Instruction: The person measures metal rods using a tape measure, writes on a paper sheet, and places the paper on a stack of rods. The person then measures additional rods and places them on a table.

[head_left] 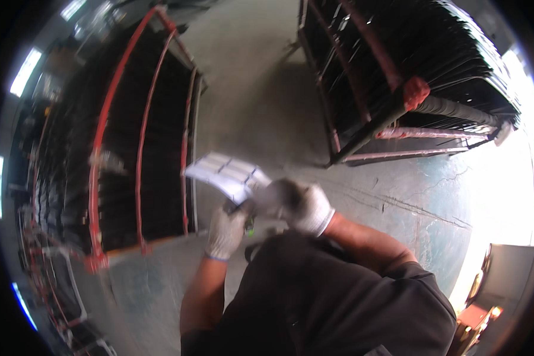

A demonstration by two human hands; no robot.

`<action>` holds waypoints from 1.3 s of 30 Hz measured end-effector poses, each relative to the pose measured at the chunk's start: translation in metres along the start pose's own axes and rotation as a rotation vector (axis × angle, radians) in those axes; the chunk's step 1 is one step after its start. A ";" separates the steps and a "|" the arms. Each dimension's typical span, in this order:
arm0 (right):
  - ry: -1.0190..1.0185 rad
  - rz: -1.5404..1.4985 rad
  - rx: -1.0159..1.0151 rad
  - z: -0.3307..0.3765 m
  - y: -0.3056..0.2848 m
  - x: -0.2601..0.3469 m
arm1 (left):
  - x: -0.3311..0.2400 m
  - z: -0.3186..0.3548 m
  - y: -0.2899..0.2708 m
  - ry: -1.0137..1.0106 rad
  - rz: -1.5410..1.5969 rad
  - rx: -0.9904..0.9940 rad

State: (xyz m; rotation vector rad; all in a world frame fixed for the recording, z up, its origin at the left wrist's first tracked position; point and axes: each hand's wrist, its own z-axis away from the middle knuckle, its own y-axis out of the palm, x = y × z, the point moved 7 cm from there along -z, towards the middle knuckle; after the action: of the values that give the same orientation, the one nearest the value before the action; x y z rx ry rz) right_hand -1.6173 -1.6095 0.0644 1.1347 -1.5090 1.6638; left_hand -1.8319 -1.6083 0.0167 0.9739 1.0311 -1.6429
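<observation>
A white sheet marked off into label-like strips by dark lines (228, 173) stretches out in front of my body, curving slightly. Its near end is at my left hand (225, 232), which wears a white knit glove and is closed on it. My right hand (315, 212), gloved the same way, is closed around a dark, roundish object (280, 194). That object is smeared by motion, so its kind cannot be made out. It lies close beside the sheet's near right end; whether the two are joined is unclear. Some fingertips of both hands are hidden.
A red-framed rack (104, 127) packed with dark, thin pieces stands close on the left. Another rack with red and dark bars (362, 139) is at the far right, also full. Concrete floor (249, 89) runs between them. A grey cabinet-like box (510, 270) stands at the lower right.
</observation>
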 end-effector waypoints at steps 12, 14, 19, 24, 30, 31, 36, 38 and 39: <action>-0.018 0.201 -0.009 -0.222 -0.037 -0.062 | -0.109 -0.221 -0.010 -0.019 -0.029 0.135; -0.051 0.214 -0.092 -0.258 -0.067 -0.057 | -0.131 -0.258 -0.012 0.014 -0.039 0.142; -0.100 0.319 -0.090 -0.344 -0.121 -0.063 | -0.160 -0.357 -0.013 0.026 0.120 0.183; -0.043 0.538 -0.135 -0.442 -0.194 -0.071 | -0.185 -0.476 -0.021 -0.023 0.190 0.244; -0.175 0.466 -0.566 -0.553 -0.328 -0.026 | -0.217 -0.643 -0.044 -0.065 0.168 0.221; -0.195 0.495 -0.647 -0.572 -0.351 -0.018 | -0.225 -0.668 -0.050 -0.075 0.158 0.215; -0.159 0.794 -0.981 -0.660 -0.486 0.014 | -0.262 -0.772 -0.048 -0.128 0.074 0.350; -0.027 1.140 -0.975 -0.699 -0.544 0.017 | -0.281 -0.808 -0.036 -0.125 0.097 0.370; -0.057 0.643 -1.107 -0.702 -0.574 0.006 | -0.288 -0.824 -0.030 -0.125 0.111 0.373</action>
State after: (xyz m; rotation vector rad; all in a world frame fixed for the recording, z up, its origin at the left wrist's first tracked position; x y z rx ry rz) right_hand -1.2496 -0.8291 0.3442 0.0828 -2.4846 0.7857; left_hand -1.6747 -0.7494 0.0146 1.1314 0.5854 -1.8133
